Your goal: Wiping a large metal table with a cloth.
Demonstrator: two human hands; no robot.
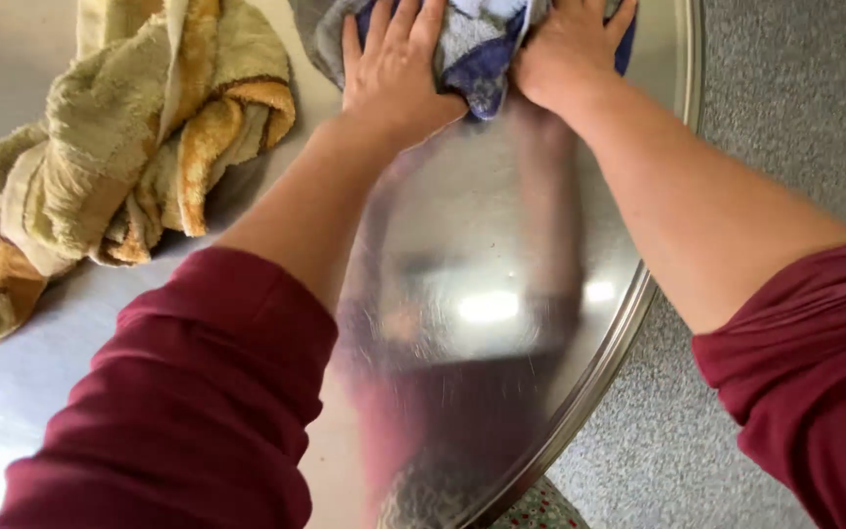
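Observation:
A grey and blue towel [470,49] lies bunched at the far edge of a round, shiny steel table [501,245]. My left hand [394,69] lies flat on the towel's left part, fingers spread and pointing away from me. On the towel's right part my right hand [568,49] presses down with its fingers curled into the cloth. Both forearms reach forward over the table, with dark red sleeves pushed up to the elbows. The towel's far end runs out of the top of the view.
A crumpled beige and orange towel [119,147] lies in a heap on the table's left side. The table's rim [619,333] curves down the right, and beyond it is grey speckled floor [795,118]. A patch of flowered cloth [540,509] shows under the rim.

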